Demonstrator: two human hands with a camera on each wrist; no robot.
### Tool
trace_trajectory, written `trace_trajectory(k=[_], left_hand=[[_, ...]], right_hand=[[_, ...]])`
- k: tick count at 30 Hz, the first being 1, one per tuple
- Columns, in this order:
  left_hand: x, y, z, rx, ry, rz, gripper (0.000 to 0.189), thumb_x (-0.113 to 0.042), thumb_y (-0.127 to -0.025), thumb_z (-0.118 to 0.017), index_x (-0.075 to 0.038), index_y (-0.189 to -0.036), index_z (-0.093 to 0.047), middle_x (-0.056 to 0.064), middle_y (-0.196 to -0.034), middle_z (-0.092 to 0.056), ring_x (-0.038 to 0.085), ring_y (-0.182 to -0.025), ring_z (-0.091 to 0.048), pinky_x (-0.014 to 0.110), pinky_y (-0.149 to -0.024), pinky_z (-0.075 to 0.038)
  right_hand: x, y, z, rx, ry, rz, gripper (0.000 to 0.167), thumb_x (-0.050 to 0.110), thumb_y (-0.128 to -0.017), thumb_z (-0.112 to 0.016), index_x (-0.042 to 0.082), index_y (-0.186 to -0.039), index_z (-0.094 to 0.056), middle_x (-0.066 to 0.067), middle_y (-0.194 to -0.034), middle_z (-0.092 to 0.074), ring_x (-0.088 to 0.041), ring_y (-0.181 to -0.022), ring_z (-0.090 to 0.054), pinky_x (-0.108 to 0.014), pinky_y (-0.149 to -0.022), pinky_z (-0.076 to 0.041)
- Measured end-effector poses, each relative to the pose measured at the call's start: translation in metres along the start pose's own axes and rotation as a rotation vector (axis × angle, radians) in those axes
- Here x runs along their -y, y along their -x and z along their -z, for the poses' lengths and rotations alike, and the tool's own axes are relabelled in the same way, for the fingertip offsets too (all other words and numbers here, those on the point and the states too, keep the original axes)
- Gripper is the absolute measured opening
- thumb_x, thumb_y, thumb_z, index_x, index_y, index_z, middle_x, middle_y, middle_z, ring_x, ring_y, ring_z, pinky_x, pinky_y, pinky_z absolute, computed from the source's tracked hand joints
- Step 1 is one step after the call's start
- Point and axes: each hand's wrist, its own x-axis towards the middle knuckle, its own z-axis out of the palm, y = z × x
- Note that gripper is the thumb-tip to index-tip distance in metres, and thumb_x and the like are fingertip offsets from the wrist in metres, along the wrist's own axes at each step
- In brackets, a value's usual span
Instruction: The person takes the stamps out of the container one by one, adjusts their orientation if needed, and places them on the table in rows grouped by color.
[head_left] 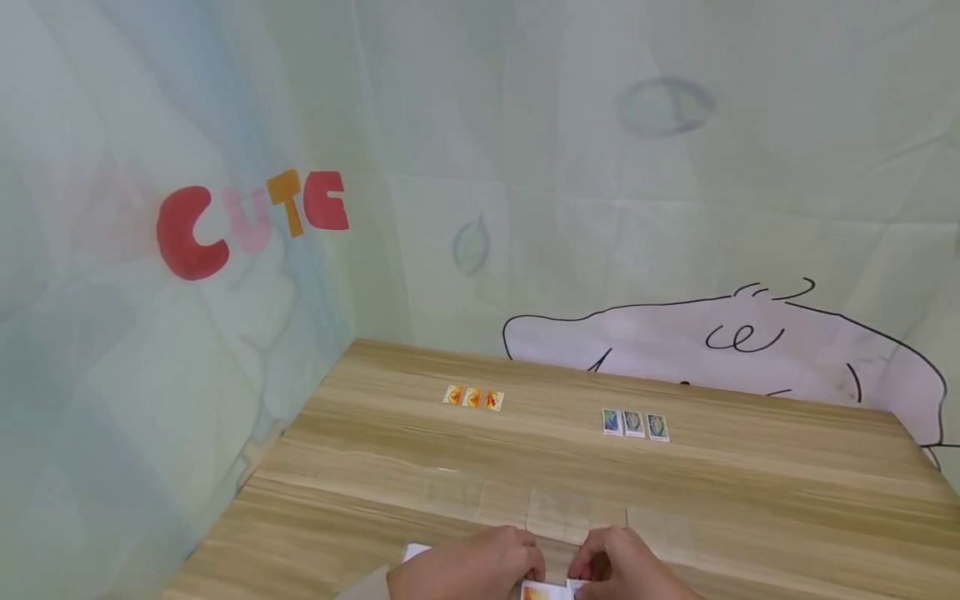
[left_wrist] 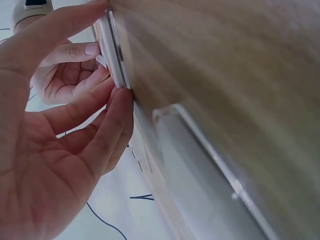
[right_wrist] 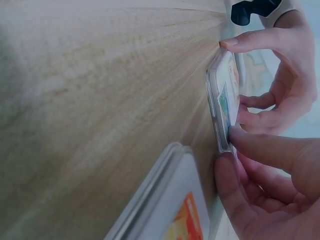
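Observation:
At the near table edge my left hand holds a flat white picture card with an orange picture, thumb on one edge and fingers on the opposite one. Seen from the side in the left wrist view, the card has layered edges. My right hand pinches a small picture card with a blue-green picture by its corner, thumb on top. It overlaps the white card in the right wrist view. Close by lies another white-bordered card stack with an orange picture.
Three orange cards lie in a row at the back left; three blue-green cards lie further right. Several clear square sheets are spread before my hands. A white corner shows beside the left wrist. Printed cloth walls border the table.

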Motion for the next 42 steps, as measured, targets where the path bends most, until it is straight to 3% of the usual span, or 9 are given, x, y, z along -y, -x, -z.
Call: trace_trajectory(k=[13, 21, 27, 38, 42], left_hand=[[0.002, -0.002, -0.003, -0.022, -0.054, -0.033, 0.027, -0.036, -0.086, -0.077, -0.017, -0.104, -0.072, -0.016, -0.096, -0.064, -0.006, -0.088, -0.053, 0.007, -0.079, -0.042], [0.001, -0.003, 0.0, -0.019, -0.069, -0.054, 0.025, -0.034, -0.087, -0.077, -0.015, -0.103, -0.072, -0.016, -0.095, -0.065, -0.007, -0.088, -0.053, 0.005, -0.081, -0.04], [0.001, -0.003, -0.002, -0.011, -0.045, -0.039, 0.021, -0.03, -0.088, -0.076, -0.016, -0.103, -0.072, -0.016, -0.095, -0.064, -0.007, -0.087, -0.053, 0.006, -0.08, -0.041], [0.003, -0.003, -0.003, -0.016, -0.026, -0.049, 0.022, -0.03, -0.087, -0.077, -0.016, -0.104, -0.073, -0.016, -0.095, -0.065, -0.008, -0.086, -0.053, 0.005, -0.079, -0.041], [0.004, -0.003, -0.003, -0.021, -0.036, -0.059, 0.022, -0.029, -0.087, -0.077, -0.015, -0.104, -0.073, -0.016, -0.095, -0.065, -0.008, -0.086, -0.053, 0.005, -0.079, -0.041]], right_hand=[[-0.002, 0.0, 0.002, 0.017, -0.027, 0.005, 0.008, -0.004, -0.085, -0.073, 0.004, -0.085, -0.073, -0.003, -0.078, -0.066, -0.012, -0.067, -0.057, -0.021, -0.06, -0.048], [-0.005, -0.002, 0.005, 0.033, -0.05, 0.055, 0.002, -0.003, -0.086, -0.072, -0.005, -0.087, -0.072, -0.003, -0.079, -0.069, -0.007, -0.068, -0.058, -0.02, -0.061, -0.049], [-0.005, -0.002, 0.006, 0.037, -0.07, 0.053, 0.004, -0.002, -0.088, -0.07, -0.004, -0.086, -0.073, -0.005, -0.079, -0.07, -0.007, -0.066, -0.057, -0.019, -0.059, -0.049], [-0.011, -0.004, 0.013, 0.106, -0.195, 0.153, 0.011, -0.002, -0.091, -0.067, -0.013, -0.091, -0.07, -0.014, -0.082, -0.072, -0.002, -0.064, -0.058, -0.018, -0.056, -0.05], [-0.01, -0.003, 0.016, 0.114, -0.262, 0.14, 0.014, -0.002, -0.091, -0.067, -0.015, -0.093, -0.069, -0.015, -0.081, -0.071, -0.003, -0.061, -0.058, -0.014, -0.056, -0.048]])
